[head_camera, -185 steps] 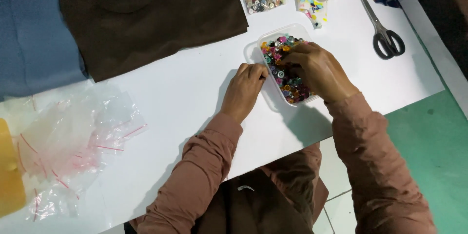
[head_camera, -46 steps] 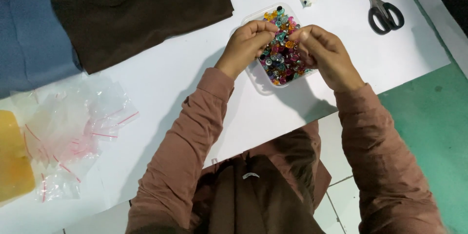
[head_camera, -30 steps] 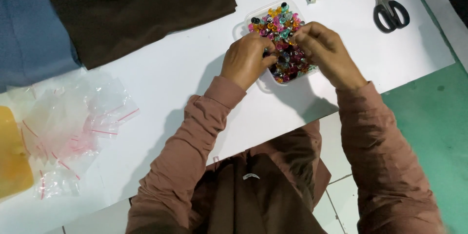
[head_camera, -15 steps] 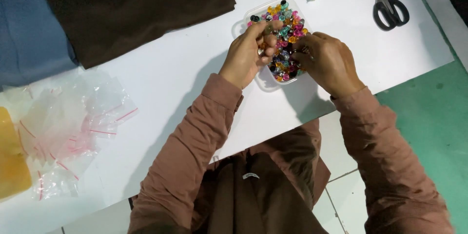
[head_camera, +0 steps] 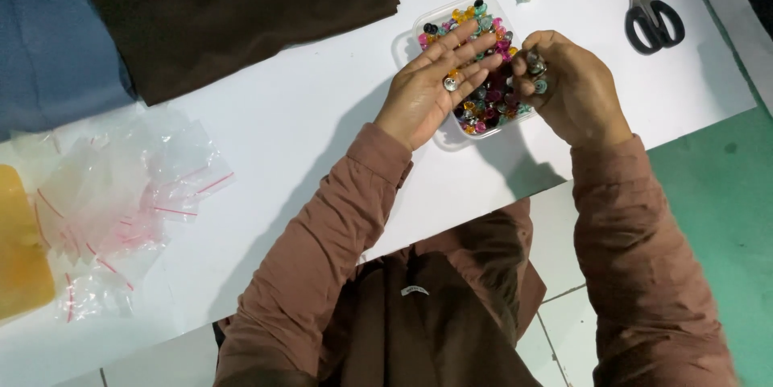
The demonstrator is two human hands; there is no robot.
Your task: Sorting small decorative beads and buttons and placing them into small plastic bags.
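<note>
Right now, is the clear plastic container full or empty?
Nearly full. The clear plastic container has no lid on it, and colourful buttons cover its floor under the left hand and right hand.

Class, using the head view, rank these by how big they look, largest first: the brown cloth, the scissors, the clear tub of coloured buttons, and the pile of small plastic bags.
1. brown cloth, cut off by the top edge
2. pile of small plastic bags
3. clear tub of coloured buttons, partly hidden under both hands
4. scissors, tips cut off
</note>
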